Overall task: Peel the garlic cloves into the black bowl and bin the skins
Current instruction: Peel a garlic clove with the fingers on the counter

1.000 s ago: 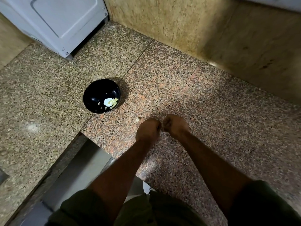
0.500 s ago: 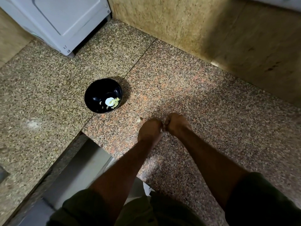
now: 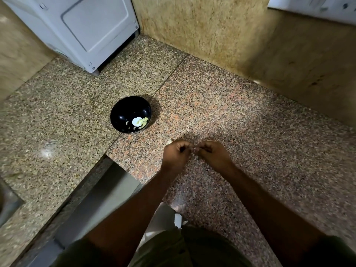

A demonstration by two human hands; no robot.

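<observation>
Two bare forearms reach out from the near edge, and your hands meet over the speckled granite counter (image 3: 250, 132). Your left hand (image 3: 176, 155) has its fingers curled in, and your right hand (image 3: 213, 154) is curled the same way, fingertips touching the left's — both pinch at something small between them, but it is hidden by the fingers, so you cannot tell whether it is a garlic clove. A pale scrap (image 3: 169, 142) lies on the counter just beside your left knuckles. Farther off and to the left sits the black bowl (image 3: 123, 110), well apart from your hands, with a few pale peeled pieces (image 3: 137, 122) in its bottom. Beyond it, at the far left — a white appliance (image 3: 81, 31) stands against the tan stone wall (image 3: 202, 29).
</observation>
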